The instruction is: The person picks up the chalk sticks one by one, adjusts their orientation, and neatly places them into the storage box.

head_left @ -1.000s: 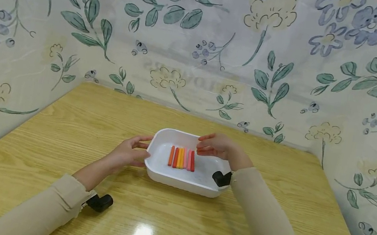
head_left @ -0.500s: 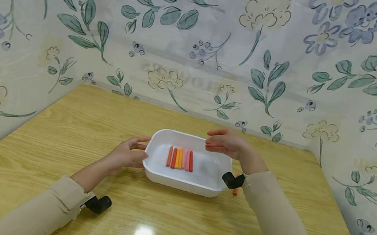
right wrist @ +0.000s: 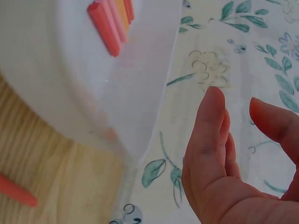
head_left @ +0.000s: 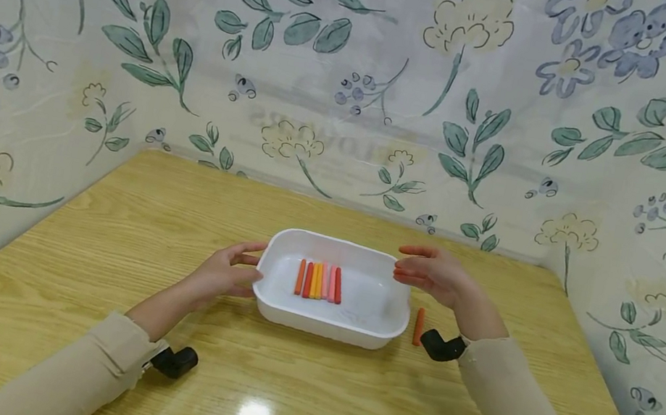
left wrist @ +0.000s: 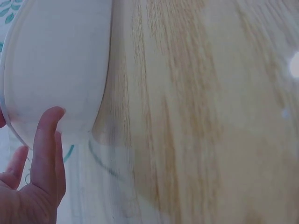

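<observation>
A white plastic tray (head_left: 319, 330) sits on the table in the head view. Several crayons (head_left: 319, 281) in red, orange, yellow and pink lie side by side on its floor, left of the middle. At the tray's left end rests my left hand (head_left: 225, 269); the left wrist view shows its fingertips against the outer wall, fingers fairly straight. My right hand (head_left: 437, 276) hovers by the tray's far right corner, holding nothing, with thumb and fingers apart in the right wrist view. One orange-red crayon (head_left: 418, 326) lies on the table just right of the tray, near that wrist.
The wooden table (head_left: 209, 194) carries the tray near its middle. Floral-patterned sheeting (head_left: 360, 43) rises along the back and both sides. A black wrist camera (head_left: 443, 346) projects from the right sleeve, and another black camera (head_left: 175, 361) from the left.
My right hand has moved right from above the crayons to beyond the tray's right edge. This uncovers the lone orange-red crayon on the table. My left hand and the tray stay nearly still.
</observation>
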Available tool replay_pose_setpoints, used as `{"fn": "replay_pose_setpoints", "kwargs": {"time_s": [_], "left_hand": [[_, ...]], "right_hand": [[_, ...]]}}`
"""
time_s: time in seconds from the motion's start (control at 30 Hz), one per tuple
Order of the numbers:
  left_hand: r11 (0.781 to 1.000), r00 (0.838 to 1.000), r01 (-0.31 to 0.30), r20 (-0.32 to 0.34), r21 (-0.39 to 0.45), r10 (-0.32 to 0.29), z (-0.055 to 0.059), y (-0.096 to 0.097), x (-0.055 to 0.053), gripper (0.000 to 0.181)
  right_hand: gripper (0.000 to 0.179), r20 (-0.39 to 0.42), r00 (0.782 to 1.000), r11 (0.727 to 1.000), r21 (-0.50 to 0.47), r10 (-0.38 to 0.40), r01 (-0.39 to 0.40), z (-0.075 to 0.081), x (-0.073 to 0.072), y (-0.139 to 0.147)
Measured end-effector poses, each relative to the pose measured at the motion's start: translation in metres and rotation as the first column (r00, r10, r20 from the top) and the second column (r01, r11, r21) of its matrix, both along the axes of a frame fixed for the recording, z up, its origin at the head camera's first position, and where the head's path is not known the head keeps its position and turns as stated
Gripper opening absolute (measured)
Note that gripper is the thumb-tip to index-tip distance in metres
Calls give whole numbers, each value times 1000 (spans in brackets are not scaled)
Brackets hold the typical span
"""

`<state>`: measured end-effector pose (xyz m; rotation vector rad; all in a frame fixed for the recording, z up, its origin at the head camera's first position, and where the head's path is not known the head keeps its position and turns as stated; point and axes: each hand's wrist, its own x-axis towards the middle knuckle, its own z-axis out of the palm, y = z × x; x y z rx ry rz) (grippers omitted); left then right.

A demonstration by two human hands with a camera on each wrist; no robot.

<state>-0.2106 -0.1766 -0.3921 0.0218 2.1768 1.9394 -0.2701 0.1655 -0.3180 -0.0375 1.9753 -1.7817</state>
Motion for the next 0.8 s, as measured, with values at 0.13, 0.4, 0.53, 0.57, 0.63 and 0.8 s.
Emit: {"fn": "replay_pose_setpoints", "kwargs": {"time_s": [0.13, 0.4, 0.53, 0.57, 0.63, 0.8], "left_hand": [[1000, 1000, -1, -4, -2, 1, 0, -1, 1, 60], [1000, 1000, -10, 9, -3, 10, -2, -1, 0, 61], [1000, 1000, -10, 8, -4, 10, -1, -1, 0, 61], [1000, 1000, -11, 7, -5, 11, 0, -1, 0, 61], [1000, 1000, -9, 3, -6, 9, 0, -1, 0, 61], [1000, 1000, -8, 1, -6, 8, 1, -1, 0, 61]], "right_hand": [[47, -22, 1000, 1000, 2, -10, 10, -8, 5, 13], [52, -4, 998, 996, -59, -63, 63, -27, 14, 36], [54, -11, 995, 993, -67, -102, 101, -35, 17, 46], [54, -14, 994, 992, -57, -112, 111, -38, 18, 48], [55, -20, 993, 993, -22, -121, 120, -43, 19, 53], [54, -10, 991, 989, 67, -134, 134, -58, 23, 59]]}}
